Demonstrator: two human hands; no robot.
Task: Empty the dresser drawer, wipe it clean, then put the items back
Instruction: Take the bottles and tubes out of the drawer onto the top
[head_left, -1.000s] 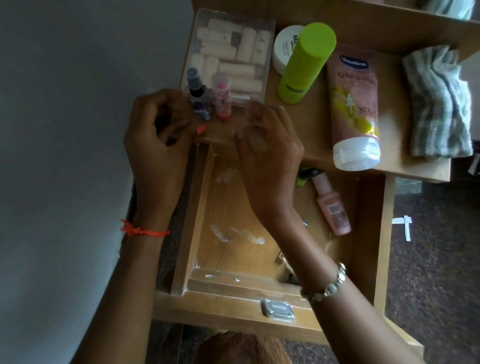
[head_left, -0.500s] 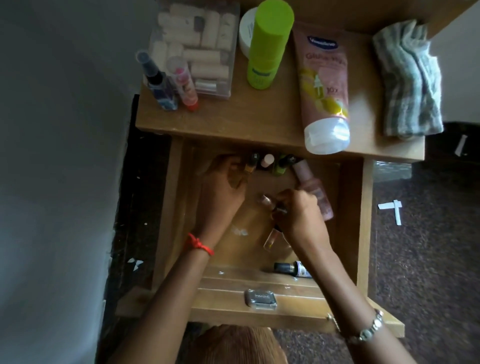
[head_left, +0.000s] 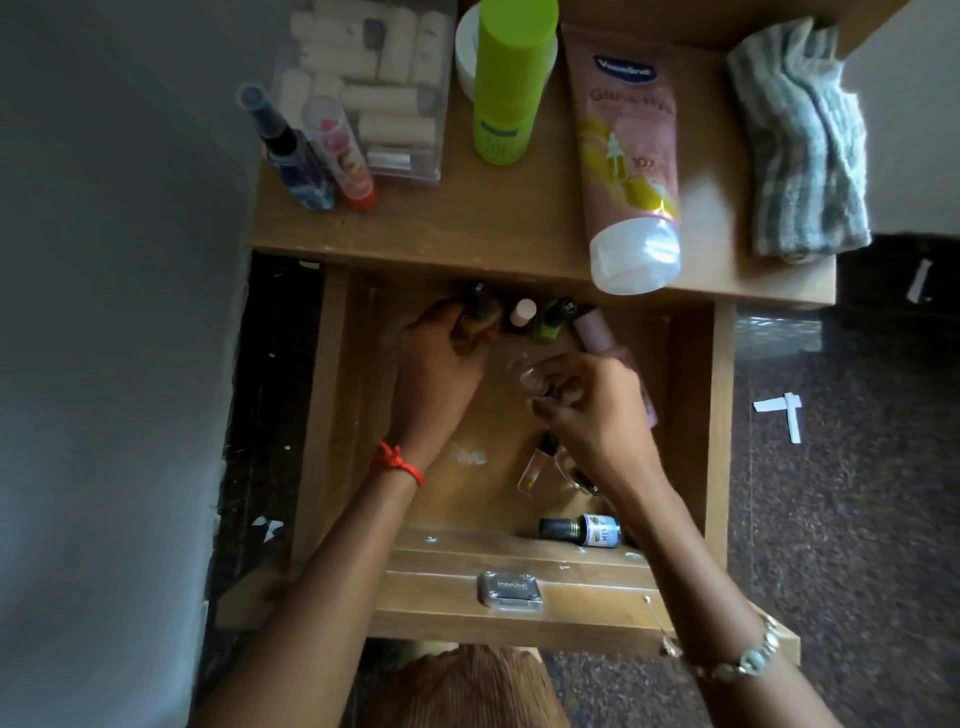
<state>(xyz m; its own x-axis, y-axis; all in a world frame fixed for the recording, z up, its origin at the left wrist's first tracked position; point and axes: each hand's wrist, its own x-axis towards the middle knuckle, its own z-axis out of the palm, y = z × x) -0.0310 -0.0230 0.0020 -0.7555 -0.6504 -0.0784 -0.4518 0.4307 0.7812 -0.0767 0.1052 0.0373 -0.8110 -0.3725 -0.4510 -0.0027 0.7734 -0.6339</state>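
The wooden drawer (head_left: 691, 415) is pulled open below the dresser top (head_left: 467, 228). Inside it, my left hand (head_left: 441, 374) grips a small dark-capped bottle (head_left: 117, 312) at the drawer's back left. My right hand (head_left: 597, 410) holds a small clear bottle (head_left: 530, 376) near the middle. At the back stand a pink-capped bottle (head_left: 521, 313), a green bottle (head_left: 550, 322) and a pale pink bottle (head_left: 597, 332). A clear vial (head_left: 535, 467) and a dark bottle with a blue label (head_left: 582, 530) lie toward the front.
On the dresser top are a clear box of beige rollers (head_left: 363, 78), a blue spray bottle (head_left: 291, 150), a pink tube (head_left: 340, 150), a green bottle (head_left: 509, 78), a white jar (head_left: 465, 57), a pink lotion tube (head_left: 628, 156) and a folded striped cloth (head_left: 800, 140). A grey wall is on the left.
A second ago both hands were at the dresser top's front edge; they have dropped into the drawer. My left hand has reached the back left bottle, my right lifted a clear bottle.
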